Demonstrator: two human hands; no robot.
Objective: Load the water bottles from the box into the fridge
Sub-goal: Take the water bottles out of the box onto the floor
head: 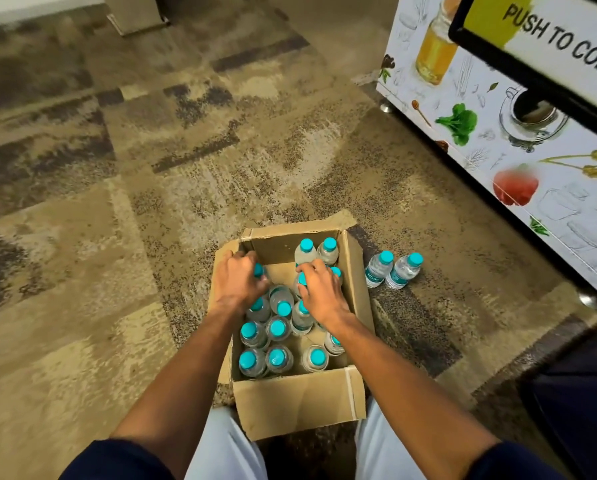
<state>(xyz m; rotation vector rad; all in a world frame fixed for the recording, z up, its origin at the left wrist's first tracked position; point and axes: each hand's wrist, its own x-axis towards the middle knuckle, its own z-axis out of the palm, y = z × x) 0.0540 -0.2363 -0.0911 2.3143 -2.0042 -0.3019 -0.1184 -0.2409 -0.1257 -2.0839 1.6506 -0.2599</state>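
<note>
Bottles (278, 328) crowd the box's (300, 400) near edge, seemingly leaving the far-left corner bare.

Black-framed sign (546, 32) reads "PUSH TO COLL", cut off; bottle labels illegible.

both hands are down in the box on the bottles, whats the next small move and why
Probably lift both hands straight up, each bringing a bottle clear of the cardboard box. The left hand is curled over a teal-capped bottle by the box's left wall, and the right hand pinches another bottle near the middle. Two bottles already stand on the carpet beside the box, so setting these there looks likely.
</note>
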